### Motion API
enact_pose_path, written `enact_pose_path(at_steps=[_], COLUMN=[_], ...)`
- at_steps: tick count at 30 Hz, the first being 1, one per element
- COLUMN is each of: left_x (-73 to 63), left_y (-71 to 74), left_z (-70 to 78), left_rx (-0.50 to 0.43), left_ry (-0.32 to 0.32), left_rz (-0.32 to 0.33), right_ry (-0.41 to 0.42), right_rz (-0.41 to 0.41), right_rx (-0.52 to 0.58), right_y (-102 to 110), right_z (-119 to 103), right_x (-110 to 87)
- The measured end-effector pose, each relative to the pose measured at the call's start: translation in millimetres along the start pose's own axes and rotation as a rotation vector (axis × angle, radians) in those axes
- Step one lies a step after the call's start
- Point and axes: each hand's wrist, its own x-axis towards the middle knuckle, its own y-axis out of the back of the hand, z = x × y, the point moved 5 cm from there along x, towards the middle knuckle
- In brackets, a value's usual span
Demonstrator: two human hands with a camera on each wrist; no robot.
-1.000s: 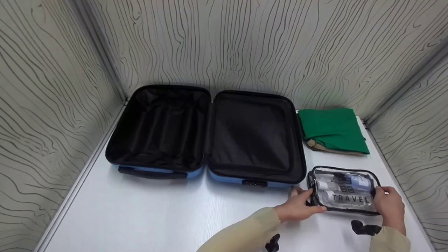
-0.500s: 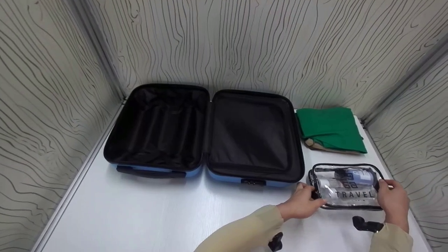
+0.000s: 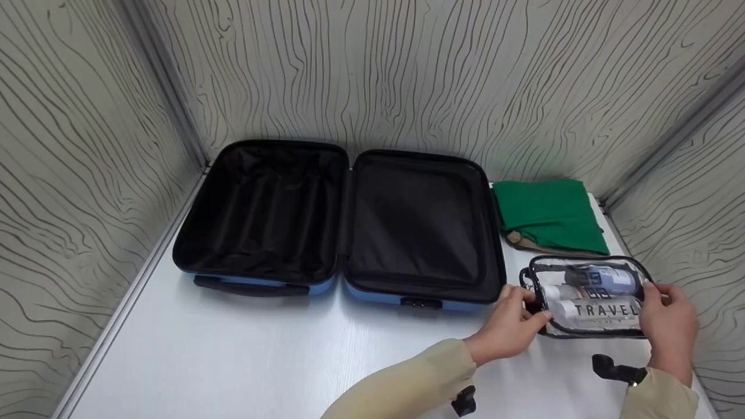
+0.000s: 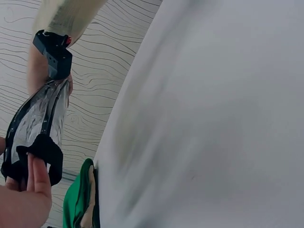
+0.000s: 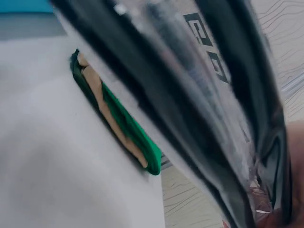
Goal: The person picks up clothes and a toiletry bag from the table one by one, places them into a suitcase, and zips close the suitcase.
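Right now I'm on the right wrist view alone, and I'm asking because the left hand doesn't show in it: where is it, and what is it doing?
Observer: The left hand holds the end of the clear bag nearest the suitcase.
Operator: I only get a blue strip of that. Is it open or shut?
Observer: Open, with its two halves side by side on the table.
Operator: And the bag: I see a bit of a pattern on it, but is there a word?
Observer: Yes, the head view shows TRAVEL in dark letters across its front.
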Motion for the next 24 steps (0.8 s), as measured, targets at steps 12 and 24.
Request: enact_pose_path(at_steps=[12, 24], left_x=[6.1, 17.6], left_y=[36.1, 80.3], left_z=[15.3, 22.1], left_rx=[-0.025, -0.062], left_ry=[-0.083, -0.178], left_rz=[0.135, 0.315], right_ry=[-0.055, -0.042], right_rz=[0.017, -0.019], right_rx=[0.105, 0.209], right_y=[-2, -32], right_z=[-32, -68], right_x=[-7.9, -15.0])
